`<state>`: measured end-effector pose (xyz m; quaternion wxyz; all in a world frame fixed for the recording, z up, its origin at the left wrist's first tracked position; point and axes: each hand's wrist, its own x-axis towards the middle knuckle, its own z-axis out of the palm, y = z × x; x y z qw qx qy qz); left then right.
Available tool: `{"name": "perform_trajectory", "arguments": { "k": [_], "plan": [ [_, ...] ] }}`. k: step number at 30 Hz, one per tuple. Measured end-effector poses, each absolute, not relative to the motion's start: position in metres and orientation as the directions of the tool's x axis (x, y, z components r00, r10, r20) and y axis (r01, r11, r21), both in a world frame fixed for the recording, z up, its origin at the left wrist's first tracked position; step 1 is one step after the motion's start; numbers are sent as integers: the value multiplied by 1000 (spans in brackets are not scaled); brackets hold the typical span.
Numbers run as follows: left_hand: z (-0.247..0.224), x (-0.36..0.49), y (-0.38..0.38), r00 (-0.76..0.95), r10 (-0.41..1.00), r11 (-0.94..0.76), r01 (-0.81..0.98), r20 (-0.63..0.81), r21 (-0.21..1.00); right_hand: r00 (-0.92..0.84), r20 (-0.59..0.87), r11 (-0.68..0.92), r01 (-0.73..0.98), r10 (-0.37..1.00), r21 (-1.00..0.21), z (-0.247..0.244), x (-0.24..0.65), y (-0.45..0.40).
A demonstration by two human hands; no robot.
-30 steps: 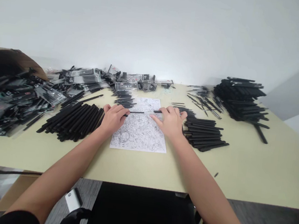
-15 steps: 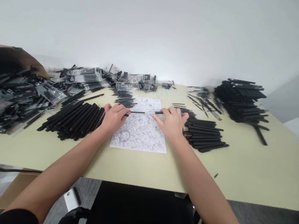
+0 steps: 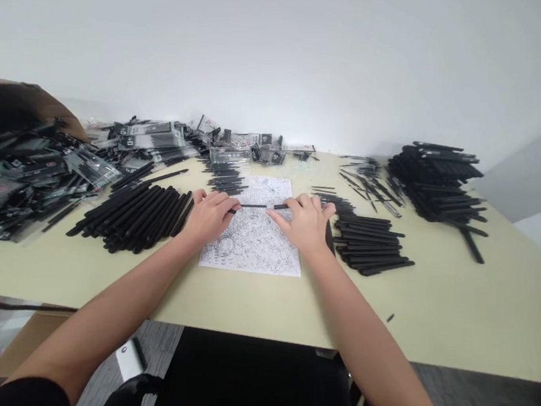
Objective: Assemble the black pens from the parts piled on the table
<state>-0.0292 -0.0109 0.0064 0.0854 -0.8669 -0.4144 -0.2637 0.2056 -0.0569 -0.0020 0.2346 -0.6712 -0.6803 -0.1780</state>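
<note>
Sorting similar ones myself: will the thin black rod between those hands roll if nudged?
The thin black rod looks stiff, running straight between left hand and right hand. Slim and seemingly round, it would probably roll on the paper.

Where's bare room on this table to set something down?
Bare tabletop lies right of the black stick stack, and a strip runs along the near edge below the printed sheet. It's crowded at left, around the bagged sticks.
</note>
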Motion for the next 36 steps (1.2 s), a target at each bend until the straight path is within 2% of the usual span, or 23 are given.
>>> {"name": "perform_trajectory", "arguments": {
  "k": [4, 9, 16, 20, 26, 33, 36],
  "plan": [
    [7, -19, -21, 544, 662, -669, 739, 516, 78, -6, 559, 53, 996, 829, -67, 0, 196, -60],
    [5, -9, -31, 541, 671, -684, 715, 507, 142, -39, 580, 93, 994, 814, -65, -2, 189, -61],
    [6, -10, -32, 478, 682, -666, 720, 554, 198, 47, 574, 63, 983, 818, -170, -1, 195, -57],
    [4, -11, -28, 440, 751, -614, 740, 493, 275, 79, 578, 51, 978, 812, -204, 1, 197, -57],
    [1, -12, -22, 455, 791, -588, 749, 409, 305, 70, 592, 45, 983, 803, -177, 3, 195, -59],
    [-4, -14, -18, 545, 717, -686, 659, 434, 307, 62, 578, 44, 985, 814, -167, 3, 194, -59],
    [-7, -15, -17, 527, 724, -681, 648, 445, 342, 64, 583, 38, 986, 810, -160, 1, 196, -58]
  ]
}}
